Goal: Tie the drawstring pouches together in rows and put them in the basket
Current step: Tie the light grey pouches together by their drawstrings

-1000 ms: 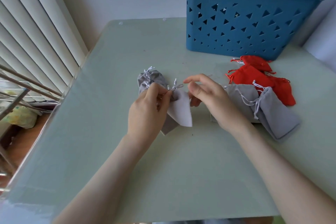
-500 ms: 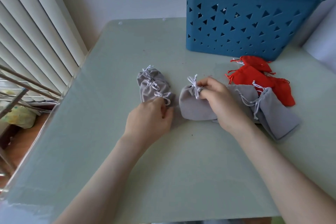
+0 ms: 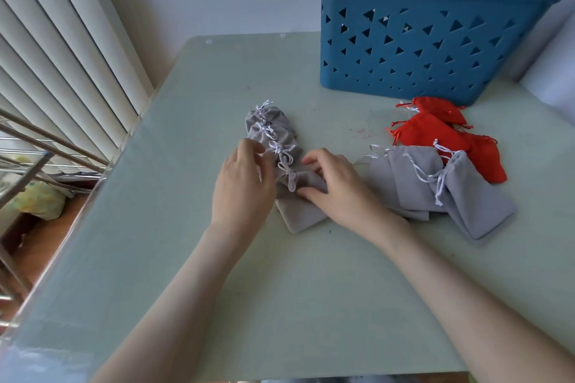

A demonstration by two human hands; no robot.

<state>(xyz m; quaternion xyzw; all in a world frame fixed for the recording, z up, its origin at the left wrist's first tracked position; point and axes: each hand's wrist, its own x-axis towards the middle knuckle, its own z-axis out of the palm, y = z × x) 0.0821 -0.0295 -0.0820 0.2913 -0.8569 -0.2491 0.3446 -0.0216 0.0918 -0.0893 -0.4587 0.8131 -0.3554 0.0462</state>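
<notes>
A row of several grey drawstring pouches [image 3: 270, 134] with white cords lies bunched at mid-table. The nearest grey pouch [image 3: 300, 211] lies at the row's near end, its neck against the others. My right hand [image 3: 339, 186] holds this pouch between thumb and fingers just right of its neck. On the row's left side, my left hand [image 3: 242, 183] touches the pouches with relaxed fingers. Loose grey pouches [image 3: 435, 183] lie in a heap to the right, with red pouches [image 3: 435, 134] behind them. The blue basket [image 3: 420, 40] stands at the back right.
The pale green table [image 3: 217, 289] has its left edge beside white window blinds [image 3: 62, 56] and a metal rack [image 3: 31, 158]. A white wall runs behind the table. The basket's inside is hidden from here.
My right hand has carried the grey pouch leftward and laid it at the near end of the row. My left hand has shifted up along the row's left side.
</notes>
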